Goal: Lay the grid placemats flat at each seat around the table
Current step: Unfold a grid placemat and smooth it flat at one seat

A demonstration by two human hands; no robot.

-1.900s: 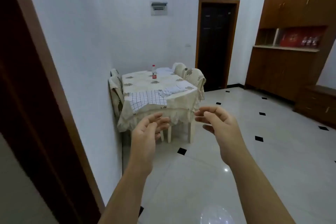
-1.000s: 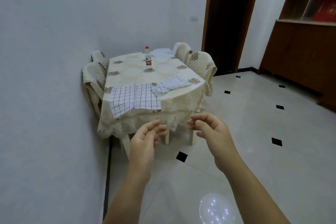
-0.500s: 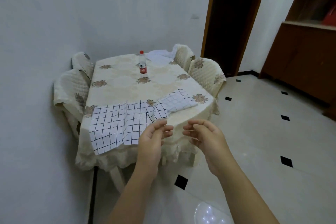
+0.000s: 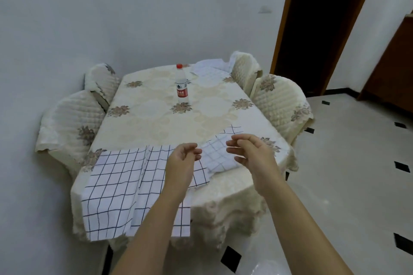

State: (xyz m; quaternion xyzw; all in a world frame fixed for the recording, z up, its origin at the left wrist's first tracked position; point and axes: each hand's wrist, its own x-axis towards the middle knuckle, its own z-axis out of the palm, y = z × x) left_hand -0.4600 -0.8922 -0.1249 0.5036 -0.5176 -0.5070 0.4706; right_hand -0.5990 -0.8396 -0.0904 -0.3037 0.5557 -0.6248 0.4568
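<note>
A large white placemat with a dark grid (image 4: 118, 187) lies rumpled on the near end of the table (image 4: 156, 116) and hangs over its front edge. A smaller fine-grid placemat (image 4: 218, 154) lies folded to its right. Another pale grid cloth (image 4: 210, 71) rests at the table's far right corner. My left hand (image 4: 182, 163) hovers over the large placemat, fingers loosely curled, holding nothing. My right hand (image 4: 251, 152) hovers over the small folded placemat, also loosely curled and empty.
A plastic water bottle with a red cap (image 4: 181, 84) stands mid-table. Quilted covered chairs flank the table: two on the left (image 4: 71, 123) by the wall, two on the right (image 4: 279, 100). A dark doorway (image 4: 317, 24) stands behind. Tiled floor (image 4: 346, 174) spreads to the right.
I have walked up to the table, so it now fills the view. Both hands have come forward over the placemats, still holding nothing.
</note>
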